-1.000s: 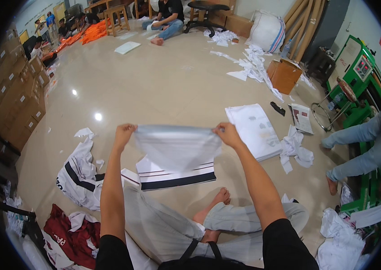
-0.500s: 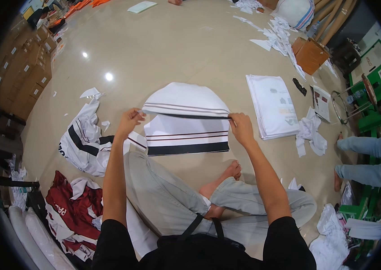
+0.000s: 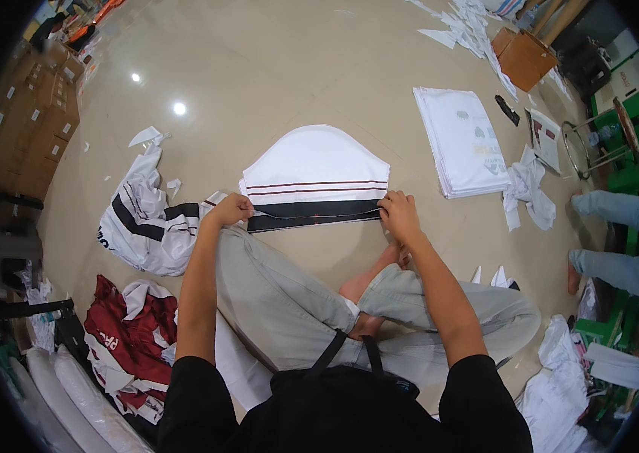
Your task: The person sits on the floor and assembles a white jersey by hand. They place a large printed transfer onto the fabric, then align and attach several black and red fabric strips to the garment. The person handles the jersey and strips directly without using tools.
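Observation:
On the floor before my crossed legs lies a white sleeve panel (image 3: 318,162), curved at its far edge, with thin maroon stripes and a black band near me. It rests on a matching piece, whose black band (image 3: 312,222) shows below its near edge. My left hand (image 3: 232,210) pinches the upper panel's near left corner. At the near right corner, my right hand (image 3: 399,212) has its fingers closed on the same edge. A crumpled white garment (image 3: 142,226) with black bands is left of my left hand.
A stack of white printed cloth (image 3: 464,143) lies to the right, beside a crumpled white scrap (image 3: 528,185). Maroon and white cloth (image 3: 129,332) is heaped at the left. Brown cartons (image 3: 33,113) line the far left. Another person's legs (image 3: 621,241) stand by a green machine at the right.
The upper panel, lifted and bowed before, now lies flat over the lower piece. Both hands have brought its near edge toward me, and my left hand has closed on the corner.

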Motion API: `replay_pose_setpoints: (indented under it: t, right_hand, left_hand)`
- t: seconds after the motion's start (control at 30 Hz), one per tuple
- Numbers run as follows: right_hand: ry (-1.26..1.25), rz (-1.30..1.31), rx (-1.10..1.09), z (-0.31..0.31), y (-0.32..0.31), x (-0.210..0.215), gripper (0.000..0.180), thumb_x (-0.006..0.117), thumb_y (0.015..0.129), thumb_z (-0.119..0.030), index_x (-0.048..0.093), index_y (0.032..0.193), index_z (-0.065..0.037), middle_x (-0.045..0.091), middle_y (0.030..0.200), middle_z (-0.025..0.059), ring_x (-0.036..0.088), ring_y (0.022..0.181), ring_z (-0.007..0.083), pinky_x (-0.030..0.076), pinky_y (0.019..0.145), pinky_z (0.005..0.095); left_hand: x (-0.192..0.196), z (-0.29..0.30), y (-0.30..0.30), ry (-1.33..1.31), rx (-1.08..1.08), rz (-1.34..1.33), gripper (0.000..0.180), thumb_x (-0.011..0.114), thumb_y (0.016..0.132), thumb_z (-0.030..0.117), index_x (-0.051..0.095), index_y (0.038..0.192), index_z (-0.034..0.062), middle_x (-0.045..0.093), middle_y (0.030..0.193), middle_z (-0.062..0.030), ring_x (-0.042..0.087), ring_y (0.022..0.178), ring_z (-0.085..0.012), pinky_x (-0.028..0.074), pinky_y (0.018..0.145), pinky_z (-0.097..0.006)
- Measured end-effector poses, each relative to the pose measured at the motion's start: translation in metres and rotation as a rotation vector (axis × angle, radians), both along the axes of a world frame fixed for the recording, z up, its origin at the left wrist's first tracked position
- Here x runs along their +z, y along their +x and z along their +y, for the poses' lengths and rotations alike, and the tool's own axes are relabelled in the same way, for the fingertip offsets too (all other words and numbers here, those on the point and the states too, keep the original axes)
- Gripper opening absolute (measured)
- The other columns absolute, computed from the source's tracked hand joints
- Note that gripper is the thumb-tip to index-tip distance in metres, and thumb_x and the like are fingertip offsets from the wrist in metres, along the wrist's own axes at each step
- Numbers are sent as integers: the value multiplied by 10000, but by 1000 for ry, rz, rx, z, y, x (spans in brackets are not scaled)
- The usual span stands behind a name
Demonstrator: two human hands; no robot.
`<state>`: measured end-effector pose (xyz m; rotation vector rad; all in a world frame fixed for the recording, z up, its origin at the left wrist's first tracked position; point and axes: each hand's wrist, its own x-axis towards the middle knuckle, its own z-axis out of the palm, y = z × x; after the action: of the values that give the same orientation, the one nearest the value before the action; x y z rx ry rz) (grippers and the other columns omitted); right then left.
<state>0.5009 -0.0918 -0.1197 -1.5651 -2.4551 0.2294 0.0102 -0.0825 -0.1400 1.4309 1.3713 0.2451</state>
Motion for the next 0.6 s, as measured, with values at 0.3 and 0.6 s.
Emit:
replay_pose_setpoints:
  t: [0.3, 0.6]
  right_hand:
    - [-37, -10, -23, -12, 1, 9, 141, 672, 848, -158, 731, 974, -132, 611, 1024, 19, 547, 1050, 219, 387, 896, 420]
    - [-48, -37, -45, -12, 5, 0, 149, 677, 847, -173, 744, 976, -144, 619, 1041, 25, 545, 1065, 226, 383, 911, 412]
  left_hand:
    - [3, 1, -4, -94, -81, 102, 101, 762, 793, 57, 699, 845, -2, 683, 728, -36, 623, 646, -109, 497, 600, -266]
    - [-4, 3, -8, -148, -121, 164, 128, 774, 790, 72, 721, 878, -4, 722, 782, -48, 658, 683, -113, 522, 618, -262]
